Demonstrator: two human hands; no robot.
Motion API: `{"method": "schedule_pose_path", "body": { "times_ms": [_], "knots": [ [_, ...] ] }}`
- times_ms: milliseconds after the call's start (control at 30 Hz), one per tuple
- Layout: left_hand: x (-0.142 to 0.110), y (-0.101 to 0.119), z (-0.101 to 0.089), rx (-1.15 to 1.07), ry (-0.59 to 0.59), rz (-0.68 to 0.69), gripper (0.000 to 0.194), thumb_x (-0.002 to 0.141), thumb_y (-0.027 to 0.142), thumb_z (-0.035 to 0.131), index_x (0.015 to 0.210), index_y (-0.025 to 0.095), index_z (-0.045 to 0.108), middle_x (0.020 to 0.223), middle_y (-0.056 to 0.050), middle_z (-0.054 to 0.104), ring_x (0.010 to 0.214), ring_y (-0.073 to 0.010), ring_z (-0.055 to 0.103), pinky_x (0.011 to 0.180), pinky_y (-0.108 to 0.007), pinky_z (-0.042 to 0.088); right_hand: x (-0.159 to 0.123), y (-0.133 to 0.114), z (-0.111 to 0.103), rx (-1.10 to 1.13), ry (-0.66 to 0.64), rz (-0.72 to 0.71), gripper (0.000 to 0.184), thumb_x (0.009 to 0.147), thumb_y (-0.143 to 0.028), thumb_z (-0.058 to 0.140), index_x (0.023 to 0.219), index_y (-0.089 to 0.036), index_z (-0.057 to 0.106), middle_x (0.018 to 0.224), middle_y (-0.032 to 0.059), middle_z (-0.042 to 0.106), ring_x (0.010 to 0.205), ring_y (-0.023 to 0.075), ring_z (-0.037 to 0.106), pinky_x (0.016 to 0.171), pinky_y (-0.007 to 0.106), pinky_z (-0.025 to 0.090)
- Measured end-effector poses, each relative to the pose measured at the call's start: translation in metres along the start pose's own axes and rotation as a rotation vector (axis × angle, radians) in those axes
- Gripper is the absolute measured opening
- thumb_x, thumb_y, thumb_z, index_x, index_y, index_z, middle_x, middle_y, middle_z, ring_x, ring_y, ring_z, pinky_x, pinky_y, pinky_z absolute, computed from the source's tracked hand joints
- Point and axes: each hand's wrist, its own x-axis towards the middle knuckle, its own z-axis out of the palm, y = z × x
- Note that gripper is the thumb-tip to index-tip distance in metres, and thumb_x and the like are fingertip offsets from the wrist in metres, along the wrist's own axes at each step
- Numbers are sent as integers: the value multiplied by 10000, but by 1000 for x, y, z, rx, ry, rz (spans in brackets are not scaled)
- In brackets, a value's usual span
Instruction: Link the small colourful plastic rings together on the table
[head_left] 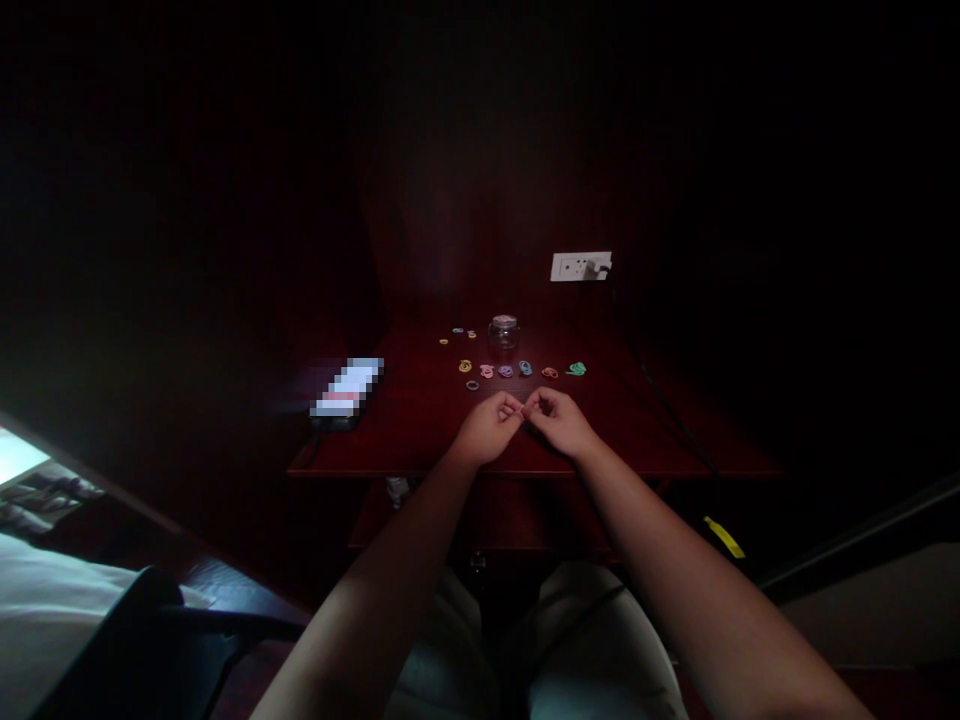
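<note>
Above the front part of the dark red desk, my left hand (pixel 491 426) and my right hand (pixel 556 420) meet at their fingertips. Both are closed in a pinch around a tiny reddish thing, too small to make out. Just beyond them, small elastic hair ties lie in a row sorted by colour: yellow (pixel 465 366), pink (pixel 487 371), purple (pixel 505 372), blue (pixel 525 368), red (pixel 550 372) and green (pixel 577 369). A single greyish hair tie (pixel 472 385) rests nearer my left hand. Behind the row stands a clear lidded jar (pixel 504 338).
A few loose hair ties (pixel 457 330) lie left of the jar. On the desk's (pixel 420 440) left side a lit phone (pixel 349 388) is propped up. A wall socket (pixel 581 267) holds a plug, its cable running down the right. A dark chair (pixel 150 640) stands lower left.
</note>
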Motion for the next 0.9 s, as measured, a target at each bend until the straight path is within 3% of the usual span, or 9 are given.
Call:
{"method": "schedule_pose_path", "body": {
  "times_ms": [900],
  "knots": [
    [0, -1, -1, 12, -10, 9, 84, 740, 206, 515, 757, 129, 543, 651, 7, 540, 597, -77, 488, 586, -196, 400, -1, -1, -1, -37, -2, -11, 167, 699, -319, 525, 673, -157, 496, 542, -29, 469, 478, 87, 406, 457, 207, 308]
  ]
}}
